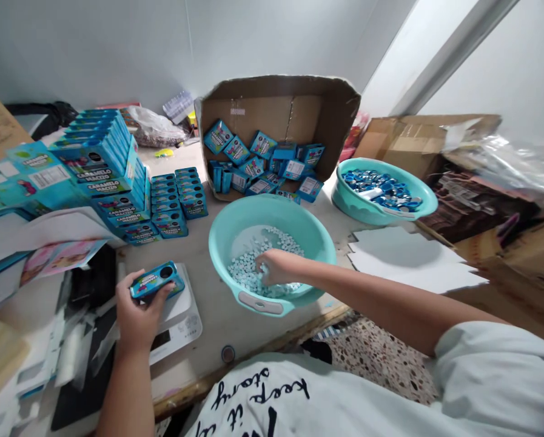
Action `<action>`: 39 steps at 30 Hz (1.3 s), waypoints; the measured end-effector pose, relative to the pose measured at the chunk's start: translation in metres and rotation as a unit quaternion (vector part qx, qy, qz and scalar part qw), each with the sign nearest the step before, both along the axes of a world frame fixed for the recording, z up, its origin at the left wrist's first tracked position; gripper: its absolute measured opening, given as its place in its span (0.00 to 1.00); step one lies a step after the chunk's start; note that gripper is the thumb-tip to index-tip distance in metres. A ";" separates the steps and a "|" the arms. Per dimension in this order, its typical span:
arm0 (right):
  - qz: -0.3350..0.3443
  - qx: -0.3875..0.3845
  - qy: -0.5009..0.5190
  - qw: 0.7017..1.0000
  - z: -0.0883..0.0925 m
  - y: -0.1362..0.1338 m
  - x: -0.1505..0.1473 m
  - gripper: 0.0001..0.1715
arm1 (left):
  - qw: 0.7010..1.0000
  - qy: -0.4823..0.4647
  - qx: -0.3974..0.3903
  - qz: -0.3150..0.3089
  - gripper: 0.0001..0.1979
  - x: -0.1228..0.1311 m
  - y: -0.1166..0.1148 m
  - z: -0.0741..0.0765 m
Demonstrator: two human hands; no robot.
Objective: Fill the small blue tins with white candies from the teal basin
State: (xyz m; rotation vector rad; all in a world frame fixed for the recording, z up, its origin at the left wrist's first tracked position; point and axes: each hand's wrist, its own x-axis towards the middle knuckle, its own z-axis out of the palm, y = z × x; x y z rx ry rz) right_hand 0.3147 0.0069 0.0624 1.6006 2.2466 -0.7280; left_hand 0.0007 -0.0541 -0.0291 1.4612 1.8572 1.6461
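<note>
Over a white kitchen scale (190,318), my left hand (139,306) grips a small blue candy box (157,281) with a dark round opening in its top face. My right hand (278,267) is down inside a turquoise basin (272,209), its fingers curled round some of the pale candies (247,267) heaped there. How many candies are in the fingers is hidden. Printed blue candy boxes stand in two short rows (176,203) behind the scale, beside a taller stack (112,176).
An open carton (262,112) at the back holds loose blue boxes. At right, a second turquoise basin (360,206) contains blue and silvery round pieces, with white sheets (403,255) before it. Cardboard boxes (417,145) crowd the right; papers (67,227) lie left. A small round lid (227,354) sits near the table edge.
</note>
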 end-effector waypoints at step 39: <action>-0.228 0.101 0.741 0.623 0.027 0.044 0.013 0.20 | 0.964 0.046 -0.085 -0.247 0.22 0.196 0.052 0.066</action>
